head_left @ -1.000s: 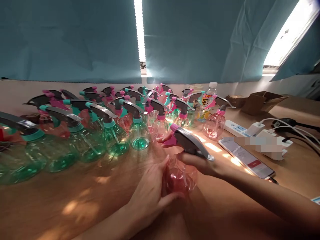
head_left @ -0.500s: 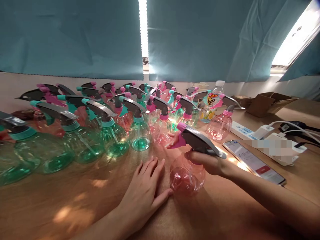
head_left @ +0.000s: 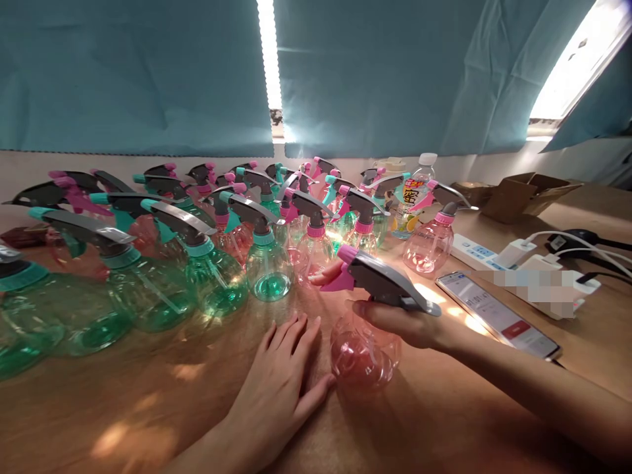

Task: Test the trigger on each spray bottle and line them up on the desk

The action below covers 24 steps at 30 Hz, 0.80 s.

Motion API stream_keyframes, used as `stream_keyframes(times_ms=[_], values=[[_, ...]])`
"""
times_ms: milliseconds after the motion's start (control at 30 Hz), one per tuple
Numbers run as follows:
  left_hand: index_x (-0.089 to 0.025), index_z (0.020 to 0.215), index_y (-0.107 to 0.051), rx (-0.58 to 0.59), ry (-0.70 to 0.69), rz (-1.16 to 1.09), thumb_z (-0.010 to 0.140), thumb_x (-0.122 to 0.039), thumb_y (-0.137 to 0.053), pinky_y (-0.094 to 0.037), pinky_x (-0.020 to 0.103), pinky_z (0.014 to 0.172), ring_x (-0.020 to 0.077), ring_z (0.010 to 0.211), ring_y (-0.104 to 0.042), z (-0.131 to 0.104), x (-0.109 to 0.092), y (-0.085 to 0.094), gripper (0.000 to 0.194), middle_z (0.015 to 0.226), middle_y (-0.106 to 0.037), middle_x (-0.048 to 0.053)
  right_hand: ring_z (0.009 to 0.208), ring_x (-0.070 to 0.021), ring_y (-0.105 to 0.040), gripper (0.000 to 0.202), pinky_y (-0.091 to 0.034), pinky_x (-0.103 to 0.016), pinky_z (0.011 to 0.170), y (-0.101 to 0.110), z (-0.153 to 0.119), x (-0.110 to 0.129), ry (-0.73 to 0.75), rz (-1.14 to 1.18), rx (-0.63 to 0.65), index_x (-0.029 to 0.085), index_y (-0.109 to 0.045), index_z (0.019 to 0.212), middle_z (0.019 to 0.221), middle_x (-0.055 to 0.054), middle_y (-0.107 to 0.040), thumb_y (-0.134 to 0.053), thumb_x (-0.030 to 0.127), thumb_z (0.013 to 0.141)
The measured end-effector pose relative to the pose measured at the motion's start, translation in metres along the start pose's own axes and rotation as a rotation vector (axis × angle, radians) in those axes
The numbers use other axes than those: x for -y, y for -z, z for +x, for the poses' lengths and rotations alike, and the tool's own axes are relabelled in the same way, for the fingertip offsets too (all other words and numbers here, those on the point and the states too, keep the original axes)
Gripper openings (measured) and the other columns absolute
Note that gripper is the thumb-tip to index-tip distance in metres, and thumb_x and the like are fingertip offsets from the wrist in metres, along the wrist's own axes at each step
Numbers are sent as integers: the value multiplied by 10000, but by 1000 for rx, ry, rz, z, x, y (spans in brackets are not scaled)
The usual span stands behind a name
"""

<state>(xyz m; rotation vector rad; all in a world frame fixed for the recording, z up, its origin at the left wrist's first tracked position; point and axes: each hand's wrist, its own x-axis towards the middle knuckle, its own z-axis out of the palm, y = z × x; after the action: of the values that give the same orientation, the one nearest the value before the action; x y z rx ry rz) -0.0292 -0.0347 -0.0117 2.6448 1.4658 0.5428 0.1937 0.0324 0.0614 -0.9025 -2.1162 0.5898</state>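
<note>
Pink trigger spray bottle (head_left: 363, 359): it sits under and within your right grip (head_left: 402, 322), more or less upright, its base at or just above the desk (head_left: 197, 421); you cannot tell which from this angle. Your right grip is clamped round the neck, below the dark spray head (head_left: 382, 280), with a finger reaching forward to the pink trigger (head_left: 340, 280). Your left grip (head_left: 274, 362) lies spread palm-down on the desk, fingers apart and holding nothing, its thumb just beside the bottle's body; whether they touch is unclear.

Expect the bottle to be light, its clear wall thin and smooth, likely to flex if squeezed and to slip if wet. Whether liquid is inside is hard to tell. The narrow neck should give you the firmest hold; the round body would call for a wider, gentler one. Keep pressure off the trigger, which should move easily.

Ahead and left of your right grip stand green spray bottles (head_left: 270, 270); straight beyond it are more with pink collars. Farther right of it you have another pink spray bottle (head_left: 428, 247), a smartphone (head_left: 494, 313) and a power strip (head_left: 476, 253).
</note>
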Motion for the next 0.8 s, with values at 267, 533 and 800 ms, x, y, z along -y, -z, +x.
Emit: stream_keyframes(times_ms=[267,533,800], values=[[-160,1379,-451,26,0,20,926,-382,-588,-350,565,1077,347,1324,-431,2,-2,3,522,1414,-511,166,957,-232,-721,496,-618,-327,695,-11,7,13,20,432,98,279,-561,1311,1243,-76,-667,-625,213,823],[-156,1395,-434,19,-15,22,924,-363,-594,-366,581,1060,357,1320,-432,2,-2,3,539,1418,-504,174,935,-193,-718,678,-614,-280,748,-12,5,1,48,306,97,293,-559,1319,1302,-51,-641,-662,45,696],[-168,1418,-417,18,-14,19,943,-364,-563,-369,575,1059,351,1319,-432,2,-3,3,535,1416,-504,166,782,-166,-728,417,-611,-333,780,-17,0,4,-32,342,9,214,-645,1187,1183,-87,-692,-602,133,781]])
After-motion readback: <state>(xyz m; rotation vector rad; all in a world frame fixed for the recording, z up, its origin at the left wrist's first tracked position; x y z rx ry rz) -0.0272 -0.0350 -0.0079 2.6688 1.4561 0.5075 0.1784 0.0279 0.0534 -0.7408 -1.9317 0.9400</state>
